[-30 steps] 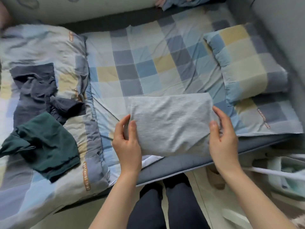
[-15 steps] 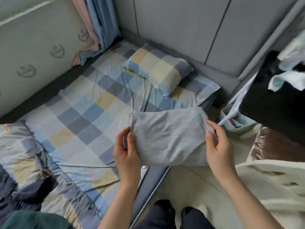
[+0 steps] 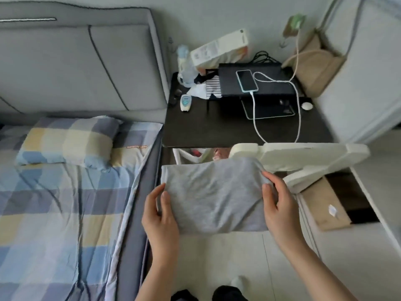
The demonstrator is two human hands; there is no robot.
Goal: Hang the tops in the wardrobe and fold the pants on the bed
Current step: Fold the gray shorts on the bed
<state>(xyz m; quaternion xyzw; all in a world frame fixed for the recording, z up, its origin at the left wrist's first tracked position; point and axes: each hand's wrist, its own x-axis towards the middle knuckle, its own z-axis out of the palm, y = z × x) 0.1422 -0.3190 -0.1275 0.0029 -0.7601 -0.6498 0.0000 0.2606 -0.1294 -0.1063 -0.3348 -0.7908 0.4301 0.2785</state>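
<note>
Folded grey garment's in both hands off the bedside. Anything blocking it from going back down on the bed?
Nothing visible. The grey garment, held by the left hand and right hand, hangs over the floor beside the bed; only the pillow lies near the headboard.

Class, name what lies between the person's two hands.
In the head view, the folded grey garment spans from left hand to right hand, both gripping its ends.

- Grey padded headboard (image 3: 71, 61) against a pale wall (image 3: 206, 16).
- Dark bedside tabletop (image 3: 217, 129) beside the checked blue-and-yellow bed (image 3: 54, 203).
- Pale tiled floor (image 3: 227, 257) below.
</note>
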